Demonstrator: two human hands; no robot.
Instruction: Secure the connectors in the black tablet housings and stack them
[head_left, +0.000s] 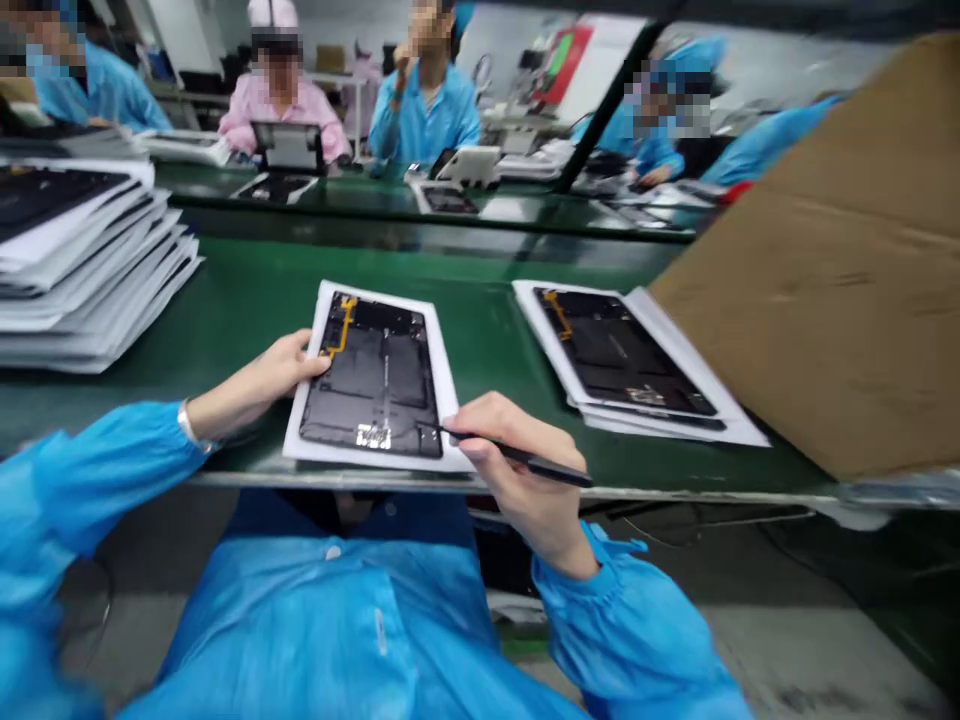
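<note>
A black tablet back panel (375,385) with a yellow flex cable lies on a white sheet (448,375) on the green conveyor belt (487,340). My left hand (274,375) rests on the panel's left edge, fingers on the black surface. My right hand (517,470) holds a black stylus-like pen (540,467) whose thin tip reaches over the panel's lower right corner. Another black panel (622,350) with a yellow flex cable lies on stacked white sheets to the right, untouched by either hand.
A tall stack of white sheets with black panels (75,270) stands at the left of the belt. Brown cardboard (825,300) leans in from the right. Beyond a second green belt (375,195), several co-workers in blue and pink smocks (424,110) sit with tablets.
</note>
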